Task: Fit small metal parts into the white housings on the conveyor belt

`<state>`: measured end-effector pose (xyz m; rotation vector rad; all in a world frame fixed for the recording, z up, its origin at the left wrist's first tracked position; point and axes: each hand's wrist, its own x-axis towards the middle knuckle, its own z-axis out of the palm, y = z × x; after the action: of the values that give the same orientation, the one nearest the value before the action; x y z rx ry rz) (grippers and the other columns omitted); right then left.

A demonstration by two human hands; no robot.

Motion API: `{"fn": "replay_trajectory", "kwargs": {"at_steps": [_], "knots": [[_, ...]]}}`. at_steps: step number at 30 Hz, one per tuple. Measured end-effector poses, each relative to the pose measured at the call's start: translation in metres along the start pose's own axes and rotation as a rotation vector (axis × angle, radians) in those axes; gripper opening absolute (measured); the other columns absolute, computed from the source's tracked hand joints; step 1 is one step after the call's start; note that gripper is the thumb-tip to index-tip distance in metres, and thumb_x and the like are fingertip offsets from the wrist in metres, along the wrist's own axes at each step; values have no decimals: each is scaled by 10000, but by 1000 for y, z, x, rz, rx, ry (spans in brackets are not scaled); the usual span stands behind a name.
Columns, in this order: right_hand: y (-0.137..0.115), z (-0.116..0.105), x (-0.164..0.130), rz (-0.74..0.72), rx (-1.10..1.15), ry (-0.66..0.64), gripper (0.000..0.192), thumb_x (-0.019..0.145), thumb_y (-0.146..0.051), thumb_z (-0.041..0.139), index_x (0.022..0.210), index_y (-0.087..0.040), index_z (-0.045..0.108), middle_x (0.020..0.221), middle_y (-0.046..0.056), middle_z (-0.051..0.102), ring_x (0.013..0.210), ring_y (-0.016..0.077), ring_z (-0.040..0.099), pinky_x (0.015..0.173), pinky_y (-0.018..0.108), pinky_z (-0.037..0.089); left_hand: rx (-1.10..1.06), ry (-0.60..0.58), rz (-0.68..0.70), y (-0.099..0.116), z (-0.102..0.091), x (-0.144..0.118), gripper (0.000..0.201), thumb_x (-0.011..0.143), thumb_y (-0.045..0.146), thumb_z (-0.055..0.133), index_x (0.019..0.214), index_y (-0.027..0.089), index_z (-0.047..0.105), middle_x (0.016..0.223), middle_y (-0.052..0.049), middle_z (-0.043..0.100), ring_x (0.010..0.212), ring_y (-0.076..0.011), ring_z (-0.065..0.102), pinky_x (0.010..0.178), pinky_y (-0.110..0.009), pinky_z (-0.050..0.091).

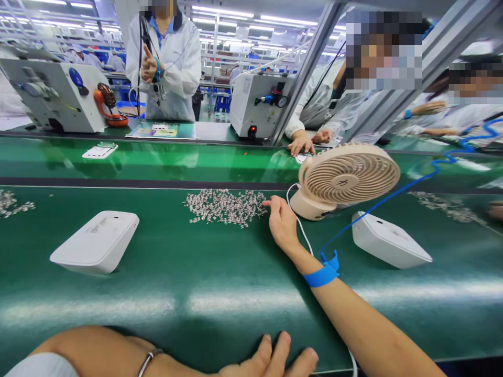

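1. Many small shiny parts are heaped just left of the right fingers, apparently for easy reach.
2. The right fingers are bent at the heap's edge; whether a part is gripped cannot be told.
3. The left fingers are loosely spread at the surface, with nothing seen held.
4. The fan is stood right of the right fingers, probably for cooling.
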<state>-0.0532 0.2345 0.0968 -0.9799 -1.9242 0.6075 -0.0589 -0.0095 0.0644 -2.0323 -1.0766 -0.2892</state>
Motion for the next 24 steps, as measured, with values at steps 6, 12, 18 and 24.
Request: {"fn": "replay_trajectory", "kwargs": {"at_steps": [6,12,18,24], "knots": [[-9,3,-8,-55,80,-159,606,896,-594,203,1132,-127,509,806,90,657,802,232,598,812,351,445,-4,-42,26,0,-2,0,348,918,277,376,1216,259,554,1361,-62,447,996,-158,599,758,-242,455],[-13,6,-12,-126,66,-175,578,908,-557,200,1122,-129,524,772,80,649,796,230,598,821,342,442,26,-209,180,-3,-8,2,386,930,260,319,1268,253,507,1383,-72,417,1033,-180,590,741,-268,463],[-1,8,-6,-11,9,-45,548,874,-551,203,1020,-141,536,911,125,614,844,268,568,822,415,424,178,-155,134,-3,-11,-2,423,923,250,317,1334,281,412,1436,-27,341,1102,-170,553,738,-235,468],[31,18,14,141,166,-31,562,863,-601,210,986,-160,537,1103,118,548,1069,244,484,952,386,384,207,-178,149,2,-11,-4,445,914,287,306,1353,322,373,1457,-4,301,1119,-215,542,729,-300,482]]}}
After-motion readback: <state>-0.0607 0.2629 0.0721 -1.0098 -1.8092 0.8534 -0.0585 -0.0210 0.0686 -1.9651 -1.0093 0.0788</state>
